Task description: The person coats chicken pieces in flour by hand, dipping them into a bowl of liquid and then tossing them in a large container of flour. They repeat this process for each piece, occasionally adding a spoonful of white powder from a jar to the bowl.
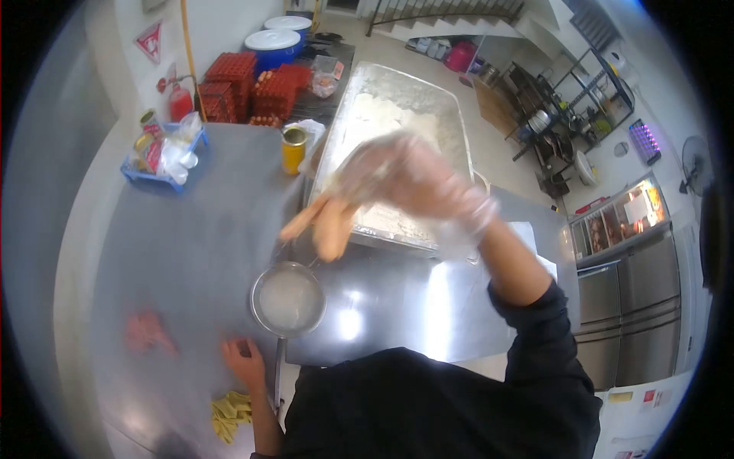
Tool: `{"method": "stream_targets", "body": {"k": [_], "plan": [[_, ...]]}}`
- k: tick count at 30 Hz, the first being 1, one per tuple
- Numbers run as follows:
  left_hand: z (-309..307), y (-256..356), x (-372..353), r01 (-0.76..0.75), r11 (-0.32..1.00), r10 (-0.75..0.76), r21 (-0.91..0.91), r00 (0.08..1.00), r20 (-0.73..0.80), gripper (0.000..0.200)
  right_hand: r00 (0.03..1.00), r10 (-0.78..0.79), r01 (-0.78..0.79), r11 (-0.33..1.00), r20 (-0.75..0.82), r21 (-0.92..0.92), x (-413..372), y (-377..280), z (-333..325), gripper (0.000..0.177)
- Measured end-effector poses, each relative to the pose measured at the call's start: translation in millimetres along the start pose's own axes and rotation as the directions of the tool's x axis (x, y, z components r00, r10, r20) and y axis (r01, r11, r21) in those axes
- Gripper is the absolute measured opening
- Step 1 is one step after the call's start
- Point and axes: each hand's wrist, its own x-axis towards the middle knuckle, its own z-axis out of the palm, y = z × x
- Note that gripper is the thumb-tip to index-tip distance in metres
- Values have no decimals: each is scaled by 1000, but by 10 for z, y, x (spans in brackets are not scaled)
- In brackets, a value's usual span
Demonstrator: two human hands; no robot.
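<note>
Mid-frame, right fingers (361, 177) closed round orange pieces (333, 229); slackening risked dropping them. I couldn't judge left fingers' hold, lower left (232, 352).

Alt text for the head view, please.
A right hand in a clear glove holds blurred orange-brown pieces near the edge of a large tray of white powder. The left hand is beside a long-handled round vessel at a metal table.

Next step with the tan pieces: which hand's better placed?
Probably right: the gloved right hand already holds the tan pieces over the tray's near edge. The left hand is lower down, beside the pan.
</note>
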Motion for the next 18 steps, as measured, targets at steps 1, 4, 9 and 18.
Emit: {"method": "stream_targets", "body": {"k": [1, 4, 9, 18], "plan": [[-14, 35, 5, 6, 1000, -6, 15, 1000, 1, 13, 998, 62, -62, 998, -11, -7, 15, 45, -247, 10], [-76, 243, 77, 132, 953, -157, -272, 985, -71, 12, 975, 37, -89, 969, -220, -231, -56, 411, -654, 14], [-216, 1015, 508, -161, 951, 113, -263, 976, -188, 14, 981, -10, -59, 934, -192, -352, -110, 1260, -493, 14], [31, 2528, 1460, -347, 773, 356, -530, 930, -90, 27, 616, 757, -390, 534, 218, -751, -900, 2376, -222, 33]]}}
